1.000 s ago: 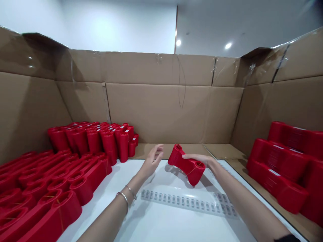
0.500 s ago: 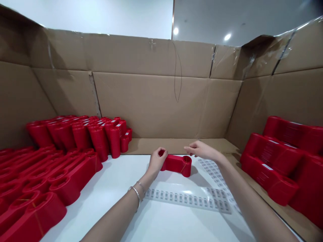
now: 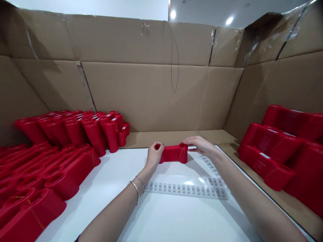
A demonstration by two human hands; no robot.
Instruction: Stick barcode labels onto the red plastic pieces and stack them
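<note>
Between left hand (image 3: 154, 155) and right hand (image 3: 200, 145), banded red plastic part (image 3: 174, 154)

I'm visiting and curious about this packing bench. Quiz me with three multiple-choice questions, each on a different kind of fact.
1. Where does the red bundle lie?
A) On the cardboard floor
B) On the white table
C) On the label strip

2. How many bracelets are on the left wrist?
A) None
B) One
C) Two

3. What is the right hand doing?
A) Touching the bundle's end
B) Clutching the label strip
C) Hanging below the table

Answers: B, the white surface lies beneath it; C, two bands show; A, its fingertips meet that end.
</note>
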